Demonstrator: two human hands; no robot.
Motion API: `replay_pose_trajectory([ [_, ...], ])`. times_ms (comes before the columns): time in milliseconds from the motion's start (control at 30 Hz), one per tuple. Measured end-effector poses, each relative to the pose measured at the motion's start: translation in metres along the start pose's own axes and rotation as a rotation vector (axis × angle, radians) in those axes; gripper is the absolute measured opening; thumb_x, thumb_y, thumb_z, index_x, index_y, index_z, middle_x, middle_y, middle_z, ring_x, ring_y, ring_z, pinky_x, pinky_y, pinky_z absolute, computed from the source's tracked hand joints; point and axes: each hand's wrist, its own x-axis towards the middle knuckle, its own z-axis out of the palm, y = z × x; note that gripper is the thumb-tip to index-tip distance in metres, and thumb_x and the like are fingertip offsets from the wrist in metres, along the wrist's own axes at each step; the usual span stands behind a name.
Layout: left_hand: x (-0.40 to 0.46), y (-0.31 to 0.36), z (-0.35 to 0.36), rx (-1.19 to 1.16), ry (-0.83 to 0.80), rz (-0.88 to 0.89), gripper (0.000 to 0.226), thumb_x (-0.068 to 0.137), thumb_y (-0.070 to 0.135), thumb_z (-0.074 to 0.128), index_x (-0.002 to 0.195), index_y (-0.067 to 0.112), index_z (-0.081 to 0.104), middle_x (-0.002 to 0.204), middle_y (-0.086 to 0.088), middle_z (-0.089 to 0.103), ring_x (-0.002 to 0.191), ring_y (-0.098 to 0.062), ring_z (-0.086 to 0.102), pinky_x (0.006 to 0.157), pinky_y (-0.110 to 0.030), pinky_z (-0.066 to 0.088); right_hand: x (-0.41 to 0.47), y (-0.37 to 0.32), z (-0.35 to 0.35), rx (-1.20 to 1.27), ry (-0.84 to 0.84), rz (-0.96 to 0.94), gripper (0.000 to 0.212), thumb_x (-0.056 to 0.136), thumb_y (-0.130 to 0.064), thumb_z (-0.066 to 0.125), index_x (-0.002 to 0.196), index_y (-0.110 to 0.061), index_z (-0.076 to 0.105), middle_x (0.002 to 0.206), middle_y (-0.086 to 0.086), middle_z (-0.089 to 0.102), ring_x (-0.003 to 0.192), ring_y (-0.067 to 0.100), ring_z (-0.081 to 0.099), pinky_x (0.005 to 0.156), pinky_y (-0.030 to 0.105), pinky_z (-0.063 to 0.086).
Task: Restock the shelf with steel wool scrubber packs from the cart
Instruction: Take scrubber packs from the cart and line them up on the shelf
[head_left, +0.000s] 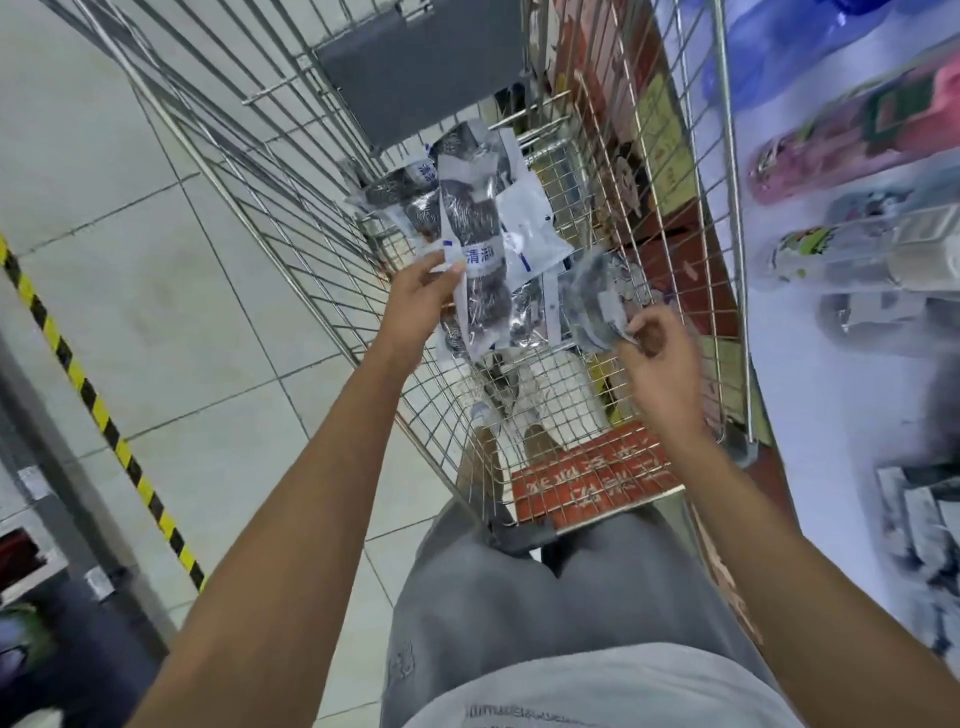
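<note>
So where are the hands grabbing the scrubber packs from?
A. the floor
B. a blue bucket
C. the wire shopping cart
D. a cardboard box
C: the left hand and the right hand each have a grip on a clear plastic pack of dark steel wool scrubbers over the silver wire shopping cart, where more packs lie.

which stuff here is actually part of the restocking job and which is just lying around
Part of the job:
- scrubber pack held in the left hand
- blurred pack held in the right hand
- loose packs in the wire cart
- shelf on the right

Just lying about:
- bottles on the shelf
- striped floor tape
</note>
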Motion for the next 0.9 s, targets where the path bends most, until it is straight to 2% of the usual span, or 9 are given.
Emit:
replay_pose_trajectory([
  [100, 0.006, -0.007, 0.007, -0.058, -0.022, -0.163, 0.023, 0.106, 0.02, 0.059, 0.126, 0.009, 0.063, 0.081, 0.006, 0.073, 0.064, -0.009, 0.07, 0.061, -0.026, 0.057, 0.009, -0.005, -0.008, 0.108, -0.003, 0.041, 0.026, 0.094, -0.001, 0.068, 0.102, -0.025, 0.067, 0.11, -0.013, 0.075, 0.095, 0.0, 0.073, 0.066, 0.016, 0.058],
  [167, 0.012, -0.012, 0.013, -0.077, -0.002, -0.259, 0.029, 0.107, 0.017, 0.053, 0.133, 0.003, 0.057, 0.086, 0.0, 0.065, 0.069, -0.014, 0.066, 0.059, -0.031, 0.059, 0.025, -0.003, -0.002, 0.111, -0.013, 0.088, 0.024, 0.094, -0.01, 0.071, 0.107, -0.03, 0.07, 0.113, -0.014, 0.074, 0.096, -0.003, 0.071, 0.063, 0.011, 0.055],
  [300, 0.026, -0.027, 0.019, -0.14, 0.064, -0.355, 0.026, 0.103, 0.015, 0.049, 0.127, 0.009, 0.055, 0.112, -0.013, 0.063, 0.099, -0.027, 0.062, 0.093, -0.051, 0.057, 0.068, 0.013, 0.026, 0.219, -0.037, 0.22, 0.019, 0.095, -0.02, 0.072, 0.109, -0.032, 0.07, 0.106, -0.014, 0.073, 0.089, -0.001, 0.071, 0.062, 0.011, 0.053],
  [400, 0.037, -0.037, 0.021, -0.125, 0.076, -0.326, 0.037, 0.099, 0.018, 0.06, 0.135, 0.01, 0.054, 0.13, -0.01, 0.065, 0.12, -0.028, 0.061, 0.106, -0.053, 0.049, 0.097, 0.03, 0.051, 0.377, -0.082, 0.343, 0.038, 0.094, -0.026, 0.074, 0.13, -0.02, 0.067, 0.121, 0.002, 0.075, 0.105, 0.019, 0.072, 0.073, 0.033, 0.057],
  [467, 0.043, -0.045, 0.024, -0.024, 0.085, -0.282, 0.041, 0.094, 0.013, 0.071, 0.132, 0.013, 0.057, 0.129, -0.004, 0.068, 0.124, -0.022, 0.06, 0.115, -0.048, 0.041, 0.109, 0.039, 0.064, 0.432, -0.108, 0.4, 0.051, 0.087, -0.022, 0.081, 0.135, -0.02, 0.063, 0.126, 0.003, 0.073, 0.113, 0.023, 0.069, 0.086, 0.043, 0.056],
  [567, 0.047, -0.055, 0.025, -0.006, 0.095, -0.291, 0.065, 0.087, 0.005, 0.079, 0.144, 0.013, 0.049, 0.128, -0.001, 0.069, 0.126, -0.019, 0.059, 0.111, -0.037, 0.037, 0.119, 0.049, 0.078, 0.354, -0.129, 0.434, 0.066, 0.078, -0.013, 0.086, 0.138, -0.019, 0.059, 0.132, 0.002, 0.069, 0.12, 0.023, 0.064, 0.103, 0.051, 0.051],
  [700, 0.046, -0.06, 0.024, -0.013, 0.102, -0.306, 0.065, 0.084, 0.003, 0.081, 0.14, 0.016, 0.052, 0.126, 0.001, 0.069, 0.125, -0.019, 0.059, 0.105, -0.039, 0.037, 0.118, 0.056, 0.082, 0.325, -0.134, 0.429, 0.042, 0.081, -0.01, 0.084, 0.12, -0.016, 0.071, 0.117, -0.001, 0.076, 0.114, 0.022, 0.068, 0.109, 0.053, 0.048],
  [800, 0.038, -0.056, 0.025, -0.004, 0.098, -0.285, 0.054, 0.084, 0.0, 0.079, 0.132, 0.017, 0.059, 0.123, 0.001, 0.072, 0.119, -0.018, 0.062, 0.109, -0.039, 0.042, 0.111, 0.053, 0.071, 0.352, -0.125, 0.388, 0.023, 0.082, -0.014, 0.083, 0.098, -0.028, 0.075, 0.112, -0.001, 0.077, 0.114, 0.023, 0.069, 0.109, 0.055, 0.048],
  [900, 0.021, -0.049, 0.025, -0.035, 0.094, -0.29, 0.047, 0.083, -0.003, 0.076, 0.121, 0.022, 0.063, 0.117, 0.001, 0.074, 0.112, -0.016, 0.065, 0.109, -0.044, 0.048, 0.097, 0.045, 0.05, 0.365, -0.163, 0.362, 0.016, 0.085, -0.02, 0.081, 0.096, -0.032, 0.078, 0.112, -0.003, 0.078, 0.115, 0.025, 0.069, 0.102, 0.055, 0.053],
])
